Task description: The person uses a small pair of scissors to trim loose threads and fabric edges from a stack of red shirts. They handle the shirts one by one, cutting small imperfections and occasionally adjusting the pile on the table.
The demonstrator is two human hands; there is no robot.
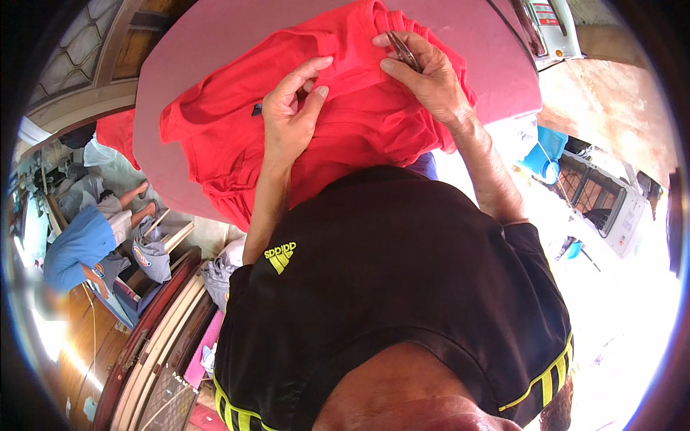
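Observation:
A red garment (244, 144), made of soft knit cloth, lies spread and folded over a pink table in front of me. My left hand (291, 108) rests at the cloth, its thumb and forefinger apart, with red fabric showing between the tips. In my right hand (435, 79) is a pair of small dark metal thread snips (404, 52), tucked against the fingers with the blades pointing up and left. The right thumb and forefinger reach toward a gathered fold of the garment. A small dark label (256, 110) shows on the cloth left of my left hand.
The pink table (169, 93) has a rounded edge. A white machine (550, 29) stands at the far right. Beyond the left side, a person in a blue shirt (79, 248) sits by grey cloth pieces (151, 255). A blue container (543, 154) is on the right.

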